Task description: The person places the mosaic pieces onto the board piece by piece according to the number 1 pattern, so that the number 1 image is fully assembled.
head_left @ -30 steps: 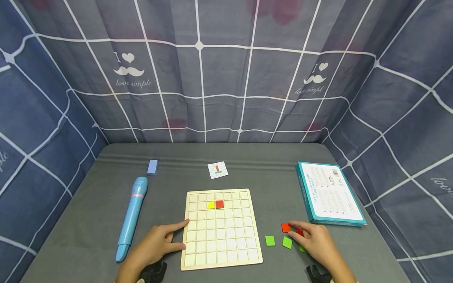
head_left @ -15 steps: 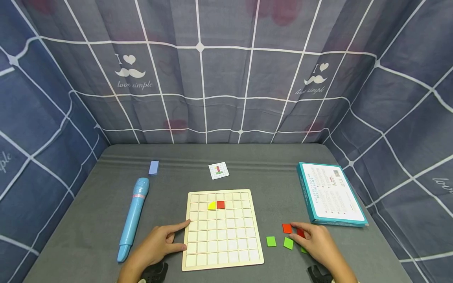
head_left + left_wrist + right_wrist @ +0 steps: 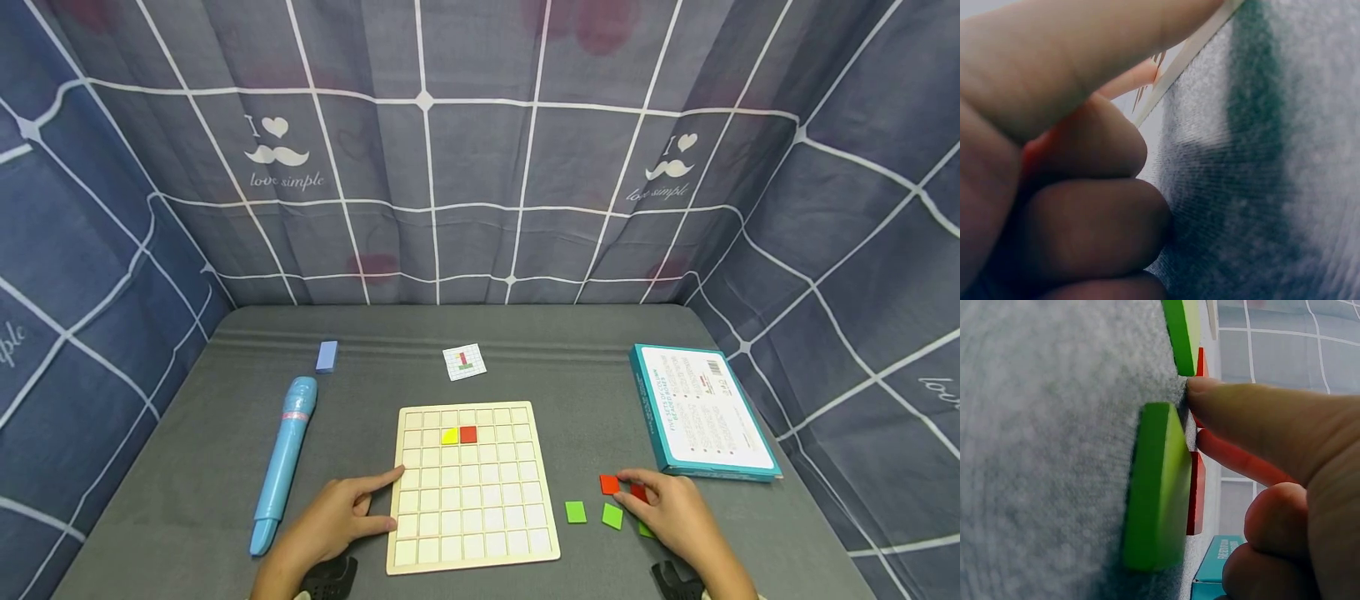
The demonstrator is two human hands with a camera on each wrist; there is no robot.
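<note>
2 pieces, yellow triangle [image 3: 451, 437] and red square [image 3: 468, 434], sit in the wooden grid board [image 3: 471, 525] (head view); the left hand [image 3: 337, 514] touches its left edge with straight thumb and index finger. Left wrist: other fingers curl beside the board. Right wrist: right of it, the right hand [image 3: 1329, 462], fingertips parted, seems to grasp neither red tile [image 3: 1195, 497] nor green tile [image 3: 1157, 494].

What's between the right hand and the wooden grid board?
Two green square tiles, plus a red square tile by the right hand; head view.
</note>
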